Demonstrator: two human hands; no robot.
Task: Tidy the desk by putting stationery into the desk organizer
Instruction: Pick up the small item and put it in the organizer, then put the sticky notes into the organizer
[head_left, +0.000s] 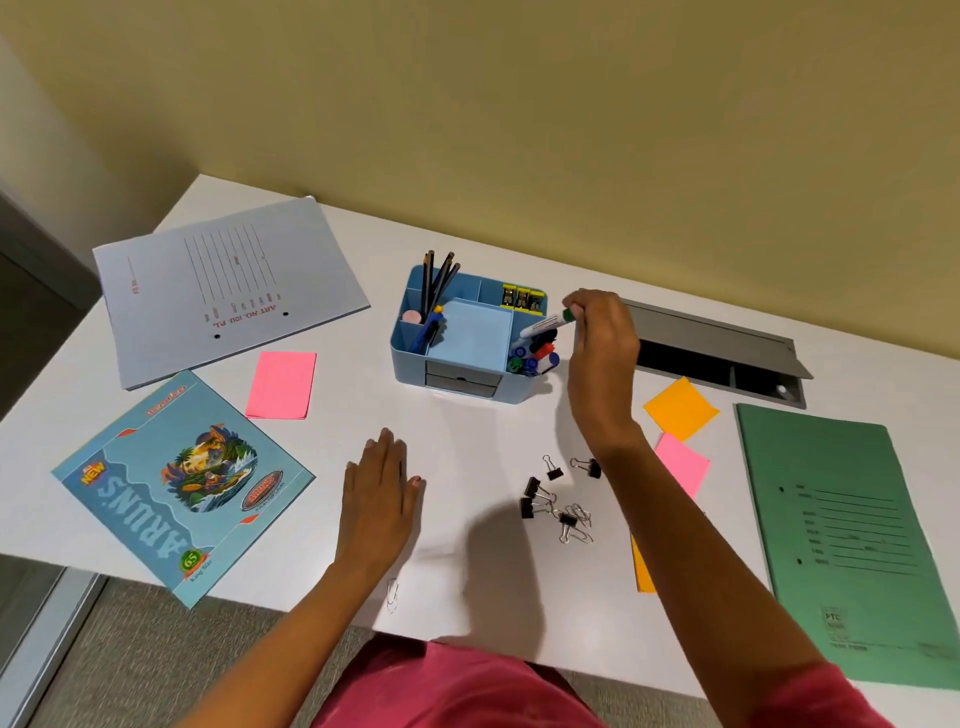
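On the white desk (467, 441): a blue desk organizer (467, 338) at centre; a grey file folder (228, 291), pink sticky-note pad (280, 384) and blue notebook (182, 483) to the left; binder clips (529, 508), a paper clip (393, 595) and the flat left hand (382, 488) in front; an orange sticky note (680, 408), pink sticky note (683, 462) and green file folder (841, 545) to the right.

Right hand (602, 343) pinching marker (545, 326) above blue organizer (415, 358).
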